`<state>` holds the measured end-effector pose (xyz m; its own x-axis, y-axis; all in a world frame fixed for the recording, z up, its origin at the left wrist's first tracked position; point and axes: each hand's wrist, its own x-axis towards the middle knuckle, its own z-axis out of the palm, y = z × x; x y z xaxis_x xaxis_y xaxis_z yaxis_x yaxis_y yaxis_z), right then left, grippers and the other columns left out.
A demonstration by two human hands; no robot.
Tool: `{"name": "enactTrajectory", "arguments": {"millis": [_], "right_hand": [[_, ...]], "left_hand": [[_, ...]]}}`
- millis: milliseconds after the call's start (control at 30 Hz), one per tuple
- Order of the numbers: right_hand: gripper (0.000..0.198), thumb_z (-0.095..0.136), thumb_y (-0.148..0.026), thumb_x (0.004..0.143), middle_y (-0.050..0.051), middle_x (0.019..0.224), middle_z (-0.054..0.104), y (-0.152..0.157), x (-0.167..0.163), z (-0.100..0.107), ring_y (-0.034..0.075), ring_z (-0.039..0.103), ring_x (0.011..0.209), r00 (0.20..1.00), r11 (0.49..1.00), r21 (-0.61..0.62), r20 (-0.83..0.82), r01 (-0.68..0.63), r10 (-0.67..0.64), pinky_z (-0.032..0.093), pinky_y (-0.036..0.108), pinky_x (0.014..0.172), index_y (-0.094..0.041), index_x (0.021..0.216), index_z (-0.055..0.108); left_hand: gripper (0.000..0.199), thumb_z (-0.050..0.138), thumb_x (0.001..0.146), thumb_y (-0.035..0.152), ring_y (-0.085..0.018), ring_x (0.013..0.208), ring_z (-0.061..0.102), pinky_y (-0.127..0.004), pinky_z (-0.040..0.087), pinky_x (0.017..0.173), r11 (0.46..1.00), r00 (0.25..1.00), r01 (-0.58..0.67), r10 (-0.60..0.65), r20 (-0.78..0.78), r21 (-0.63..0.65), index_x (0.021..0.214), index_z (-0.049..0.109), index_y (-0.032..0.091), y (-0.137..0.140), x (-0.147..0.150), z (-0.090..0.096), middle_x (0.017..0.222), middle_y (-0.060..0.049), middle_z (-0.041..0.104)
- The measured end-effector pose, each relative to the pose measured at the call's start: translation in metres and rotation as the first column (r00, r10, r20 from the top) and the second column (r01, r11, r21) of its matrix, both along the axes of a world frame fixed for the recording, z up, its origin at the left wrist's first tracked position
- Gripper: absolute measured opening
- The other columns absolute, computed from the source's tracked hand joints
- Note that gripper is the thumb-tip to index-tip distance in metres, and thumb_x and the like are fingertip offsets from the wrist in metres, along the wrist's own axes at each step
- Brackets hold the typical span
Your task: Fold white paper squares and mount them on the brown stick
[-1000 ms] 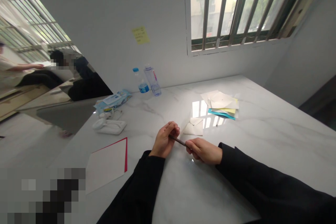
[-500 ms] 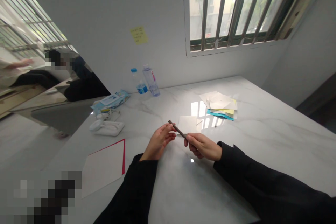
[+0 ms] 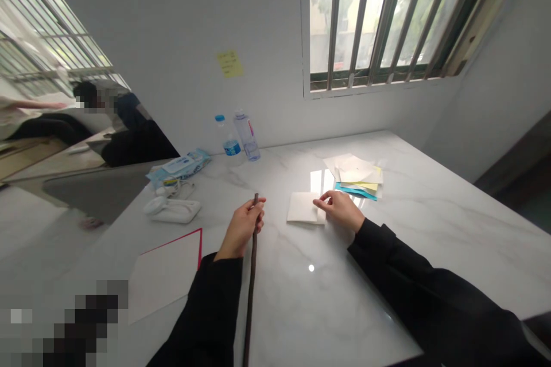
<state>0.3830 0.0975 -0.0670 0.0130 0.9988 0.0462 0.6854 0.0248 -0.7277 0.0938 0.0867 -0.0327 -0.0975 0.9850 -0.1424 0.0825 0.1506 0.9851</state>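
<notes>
My left hand (image 3: 246, 223) is closed around the upper end of a long, thin brown stick (image 3: 252, 275), which runs down toward me past the bottom edge of the view. My right hand (image 3: 340, 208) reaches over the right side of a small cream piece of paper (image 3: 300, 207) lying on the table. Thumb and fingertips are pinched together at the paper's right part; what lies between them is too small to make out. Just behind that hand sits a pile of loose papers (image 3: 357, 169), white, yellow and blue.
On the marble-patterned table (image 3: 301, 309) a red-edged white sheet (image 3: 166, 275) lies at left. Beyond it are a white device (image 3: 176, 211), a blue wipes pack (image 3: 185, 165) and two bottles, one blue-capped (image 3: 231, 146), one clear (image 3: 248, 137). People sit in the far left background.
My right hand has let go of the stick and moved to the cream paper. My left hand has gripped the stick, which now points down toward me instead of slanting between both hands.
</notes>
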Motion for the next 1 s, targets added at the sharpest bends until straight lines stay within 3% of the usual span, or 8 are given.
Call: {"name": "enactTrajectory", "arguments": {"millis": [133,267,400,500,633,767,867,1000], "right_hand": [[0.022,0.074,-0.040,0.085,0.002,0.068,0.070,0.002,-0.008,-0.004,0.019,0.064,0.067,0.990,0.994,-0.043,-0.105,-0.099,0.094,0.041,0.028,0.064,-0.019,0.082,0.073],[0.022,0.069,-0.041,0.089,-0.003,0.060,0.059,-0.011,-0.013,0.007,0.015,0.052,0.057,0.945,0.980,0.184,-0.302,-0.075,0.129,0.037,0.027,0.059,-0.020,0.086,0.068],[0.015,0.068,-0.036,0.092,-0.004,0.061,0.056,-0.032,-0.021,0.012,0.013,0.047,0.055,0.943,0.912,0.408,-0.291,-0.030,0.162,0.039,0.027,0.059,-0.021,0.089,0.069],[0.005,0.067,-0.025,0.090,-0.003,0.064,0.059,-0.043,-0.032,0.006,0.013,0.050,0.056,0.949,0.863,0.480,-0.169,-0.157,0.267,0.041,0.027,0.062,-0.022,0.089,0.071],[0.008,0.067,-0.017,0.089,-0.003,0.068,0.062,-0.049,-0.044,-0.005,0.013,0.055,0.061,0.920,0.832,0.444,-0.042,-0.333,0.391,0.043,0.027,0.067,-0.022,0.091,0.072],[0.014,0.080,-0.033,0.090,-0.002,0.073,0.066,-0.050,-0.043,-0.005,0.015,0.059,0.067,0.888,0.824,0.386,-0.026,-0.415,0.459,0.044,0.028,0.070,-0.023,0.097,0.074],[0.024,0.079,-0.045,0.093,0.001,0.076,0.067,-0.049,-0.038,-0.003,0.016,0.058,0.067,0.904,0.843,0.416,-0.100,-0.341,0.415,0.047,0.030,0.070,-0.022,0.100,0.075],[0.021,0.075,-0.041,0.095,0.002,0.081,0.069,-0.045,-0.035,-0.002,0.015,0.056,0.065,0.925,0.873,0.434,-0.189,-0.223,0.331,0.048,0.030,0.067,-0.022,0.102,0.075]], "left_hand": [[0.044,0.087,0.065,0.022,-0.016,0.064,0.058,-0.027,0.045,0.064,0.983,0.980,-0.136,0.152,-0.129,0.125,0.107,0.073,0.020,0.006,0.005,-0.013,0.085,-0.001,0.065],[0.052,0.094,0.064,0.023,-0.026,0.106,0.066,-0.031,0.052,0.091,0.903,0.954,-0.183,0.259,-0.152,0.388,0.113,0.077,0.022,0.003,0.014,-0.009,0.117,-0.010,0.070],[0.057,0.083,0.084,0.058,-0.025,0.087,0.072,-0.036,0.058,0.081,0.996,0.996,-0.008,0.000,0.092,0.086,0.123,0.072,0.017,-0.009,0.029,0.000,0.114,-0.014,0.074],[0.065,0.080,0.085,0.065,-0.024,0.084,0.074,-0.036,0.060,0.079,0.982,0.938,0.179,-0.150,0.312,-0.066,0.124,0.071,0.013,-0.020,0.040,0.004,0.109,-0.015,0.076],[0.067,0.093,0.074,0.039,-0.022,0.086,0.073,-0.030,0.057,0.076,0.979,0.931,0.204,-0.188,0.313,-0.018,0.131,0.069,0.014,-0.026,0.045,0.001,0.101,-0.010,0.078],[0.065,0.091,0.069,0.027,-0.020,0.082,0.071,-0.027,0.053,0.072,0.991,0.962,0.131,-0.137,0.238,0.042,0.128,0.069,0.014,-0.021,0.042,-0.006,0.100,-0.008,0.078],[0.058,0.091,0.068,0.027,-0.021,0.082,0.071,-0.027,0.052,0.073,0.987,0.976,0.131,-0.145,0.163,0.094,0.122,0.073,0.014,-0.019,0.042,-0.010,0.100,-0.008,0.079],[0.051,0.091,0.071,0.031,-0.023,0.082,0.071,-0.028,0.052,0.073,0.967,0.963,0.236,-0.246,0.113,0.097,0.117,0.075,0.016,-0.023,0.048,-0.011,0.097,-0.008,0.078]]}}
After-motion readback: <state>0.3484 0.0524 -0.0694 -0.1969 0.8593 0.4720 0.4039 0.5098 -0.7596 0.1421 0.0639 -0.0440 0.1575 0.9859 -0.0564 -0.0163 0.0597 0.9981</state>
